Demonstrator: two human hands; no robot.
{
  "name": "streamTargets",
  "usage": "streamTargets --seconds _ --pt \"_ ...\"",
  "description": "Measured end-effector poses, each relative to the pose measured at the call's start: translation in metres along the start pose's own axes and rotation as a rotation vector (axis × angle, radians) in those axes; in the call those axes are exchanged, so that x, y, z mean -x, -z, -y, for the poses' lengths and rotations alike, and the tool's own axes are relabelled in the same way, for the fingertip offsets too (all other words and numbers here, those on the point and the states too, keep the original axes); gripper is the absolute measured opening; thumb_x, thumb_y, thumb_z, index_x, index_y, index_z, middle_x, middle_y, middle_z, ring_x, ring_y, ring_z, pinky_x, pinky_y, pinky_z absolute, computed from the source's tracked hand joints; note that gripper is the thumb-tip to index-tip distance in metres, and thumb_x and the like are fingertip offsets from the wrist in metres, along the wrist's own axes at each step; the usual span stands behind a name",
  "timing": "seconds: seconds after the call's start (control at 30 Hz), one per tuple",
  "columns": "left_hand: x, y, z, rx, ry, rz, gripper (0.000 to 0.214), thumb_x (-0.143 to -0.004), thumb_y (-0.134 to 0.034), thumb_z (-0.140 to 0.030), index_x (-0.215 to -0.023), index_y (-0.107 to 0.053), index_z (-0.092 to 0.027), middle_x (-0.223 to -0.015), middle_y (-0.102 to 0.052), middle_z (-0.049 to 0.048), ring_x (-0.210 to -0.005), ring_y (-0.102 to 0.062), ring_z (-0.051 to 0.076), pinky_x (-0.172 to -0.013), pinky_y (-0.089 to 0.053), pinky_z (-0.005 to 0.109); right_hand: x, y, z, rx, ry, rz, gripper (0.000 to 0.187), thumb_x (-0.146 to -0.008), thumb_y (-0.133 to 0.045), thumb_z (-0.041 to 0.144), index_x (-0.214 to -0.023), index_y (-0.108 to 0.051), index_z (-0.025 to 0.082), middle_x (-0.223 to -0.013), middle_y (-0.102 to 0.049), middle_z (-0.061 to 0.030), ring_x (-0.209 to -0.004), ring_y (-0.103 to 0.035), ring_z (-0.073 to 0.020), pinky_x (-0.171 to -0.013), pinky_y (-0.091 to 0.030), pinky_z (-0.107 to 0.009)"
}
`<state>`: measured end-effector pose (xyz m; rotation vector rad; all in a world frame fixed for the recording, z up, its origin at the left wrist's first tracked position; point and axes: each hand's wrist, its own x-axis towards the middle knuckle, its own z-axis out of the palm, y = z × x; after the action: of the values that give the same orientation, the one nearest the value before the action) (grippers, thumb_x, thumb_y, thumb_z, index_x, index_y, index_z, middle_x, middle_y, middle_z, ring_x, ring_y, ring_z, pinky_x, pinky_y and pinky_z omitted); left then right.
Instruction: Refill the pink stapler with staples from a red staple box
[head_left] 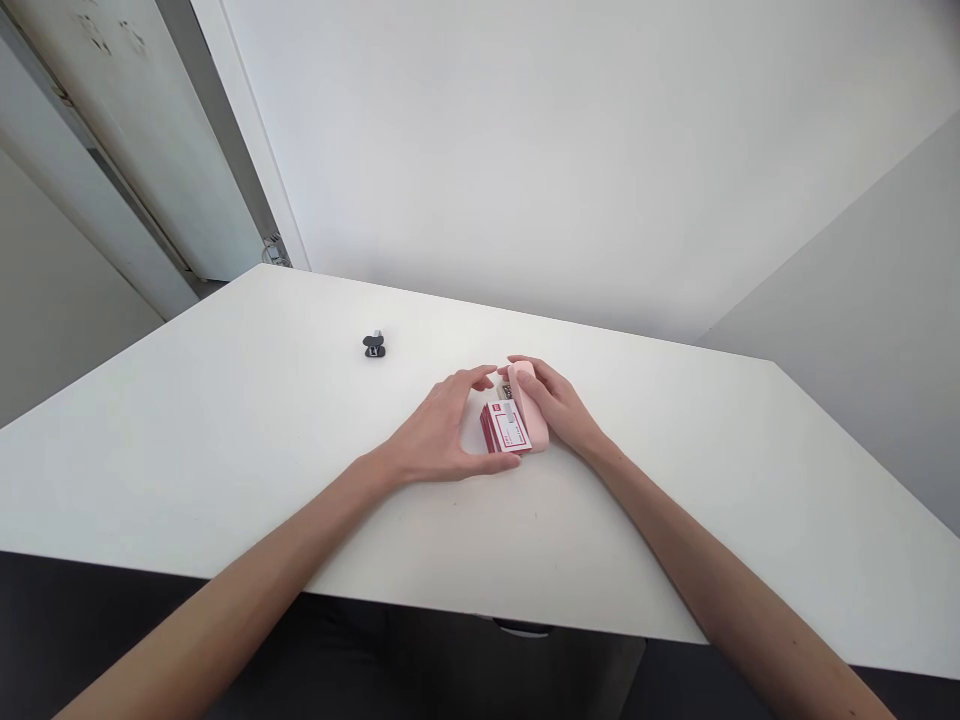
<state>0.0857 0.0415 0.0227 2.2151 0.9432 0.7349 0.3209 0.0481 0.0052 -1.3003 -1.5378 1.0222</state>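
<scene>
Near the middle of the table, my right hand [553, 398] is wrapped round a pink object shaped like a stapler [531, 408], with the thumb on top. Just left of it is a small stack of red and white boxes [510, 428]; a small grey piece lies on the top one. My left hand [448, 428] curves round the stack with fingers and thumb spread. Its thumb lies along the near side of the boxes; whether it touches them I cannot tell. A small pale item with dark print [505, 391] shows between the stack and my right fingertips, partly hidden.
A small black object with a light tip [374, 346] lies farther back on the left of the white table [300, 440]. The white wall [525, 170] stands along the table's back edge. Cables [275, 252] show beyond the back left corner.
</scene>
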Motion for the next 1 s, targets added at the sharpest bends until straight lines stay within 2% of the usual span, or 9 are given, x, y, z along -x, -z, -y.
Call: streamTargets --seconds 0.1,0.23,0.37,0.43,0.53,0.67,0.77,0.87,1.0 --pt "-0.001 0.000 0.001 -0.049 -0.022 0.016 0.114 -0.070 -0.089 -0.063 -0.163 -0.034 -0.028 -0.144 -0.063 0.0144 -0.134 -0.058 0.038 -0.113 -0.046 0.056 -0.001 0.000 -0.001 0.005 -0.004 -0.005 0.053 -0.099 -0.056 0.070 -0.135 -0.067 0.034 -0.135 -0.075 -0.0034 -0.116 -0.070 -0.0283 -0.098 -0.058 -0.044" --pt "-0.002 -0.001 0.003 -0.058 -0.040 0.007 0.107 -0.075 -0.087 -0.055 -0.163 -0.033 -0.031 -0.134 -0.070 0.0109 -0.135 -0.059 0.038 -0.115 -0.043 0.056 -0.001 0.000 -0.002 0.008 0.004 -0.006 0.054 -0.098 -0.056 0.071 -0.136 -0.066 0.033 -0.139 -0.073 -0.0040 -0.119 -0.069 -0.0291 -0.099 -0.057 -0.044" --pt "-0.002 -0.003 0.004 -0.043 -0.053 -0.006 0.098 -0.081 -0.082 -0.055 -0.162 -0.034 -0.030 -0.134 -0.071 0.0102 -0.133 -0.062 0.036 -0.115 -0.044 0.054 -0.001 0.001 -0.004 0.009 0.004 -0.004 0.055 -0.098 -0.056 0.072 -0.135 -0.067 0.033 -0.139 -0.073 -0.0039 -0.120 -0.069 -0.0296 -0.100 -0.056 -0.045" --pt "-0.002 -0.002 0.006 -0.050 -0.012 -0.029 0.096 -0.081 -0.081 -0.057 -0.161 -0.035 -0.029 -0.134 -0.071 0.0107 -0.130 -0.064 0.035 -0.114 -0.046 0.053 -0.001 0.000 -0.004 -0.006 0.000 0.002 0.055 -0.098 -0.057 0.072 -0.135 -0.066 0.033 -0.142 -0.072 -0.0044 -0.122 -0.068 -0.0300 -0.101 -0.056 -0.045" --pt "-0.002 0.001 0.011 -0.049 0.120 -0.139 0.094 -0.081 -0.081 -0.059 -0.159 -0.037 -0.027 -0.133 -0.071 0.0110 -0.126 -0.066 0.034 -0.110 -0.050 0.051 0.000 0.000 -0.003 -0.016 -0.004 0.006 0.053 -0.099 -0.057 0.070 -0.136 -0.066 0.033 -0.144 -0.071 -0.0051 -0.128 -0.066 -0.0304 -0.105 -0.055 -0.047" --pt "-0.004 0.007 0.015 0.052 0.279 -0.373 0.095 -0.080 -0.083 -0.058 -0.155 -0.034 -0.027 -0.133 -0.071 0.0117 -0.126 -0.067 0.032 -0.106 -0.053 0.048 0.001 -0.001 -0.003 0.001 -0.021 0.007 0.051 -0.100 -0.056 0.069 -0.135 -0.066 0.033 -0.145 -0.071 -0.0052 -0.130 -0.065 -0.0304 -0.109 -0.053 -0.048" --pt "-0.005 0.012 0.015 0.258 0.370 -0.517 0.099 -0.080 -0.084 -0.055 -0.155 -0.026 -0.027 -0.132 -0.071 0.0127 -0.129 -0.067 0.030 -0.109 -0.053 0.047 0.002 -0.001 -0.003 0.005 -0.025 0.008 0.050 -0.100 -0.055 0.068 -0.135 -0.065 0.033 -0.145 -0.071 -0.0054 -0.130 -0.065 -0.0301 -0.109 -0.053 -0.048" --pt "-0.006 0.017 0.019 0.481 0.456 -0.599 0.095 -0.086 -0.081 -0.055 -0.154 -0.020 -0.030 -0.137 -0.070 0.0133 -0.131 -0.068 0.028 -0.113 -0.052 0.048 0.003 -0.001 -0.003 0.003 -0.026 0.008 0.049 -0.101 -0.055 0.067 -0.135 -0.065 0.033 -0.145 -0.070 -0.0054 -0.129 -0.065 -0.0301 -0.107 -0.053 -0.048" --pt "-0.007 0.021 0.028 0.708 0.511 -0.697 0.087 -0.088 -0.079 -0.060 -0.150 -0.024 -0.033 -0.146 -0.065 0.0125 -0.128 -0.070 0.025 -0.118 -0.048 0.047 0.005 -0.001 -0.002 0.007 -0.029 0.012 0.050 -0.101 -0.054 0.067 -0.136 -0.065 0.032 -0.144 -0.070 -0.0059 -0.129 -0.065 -0.0298 -0.106 -0.053 -0.047"
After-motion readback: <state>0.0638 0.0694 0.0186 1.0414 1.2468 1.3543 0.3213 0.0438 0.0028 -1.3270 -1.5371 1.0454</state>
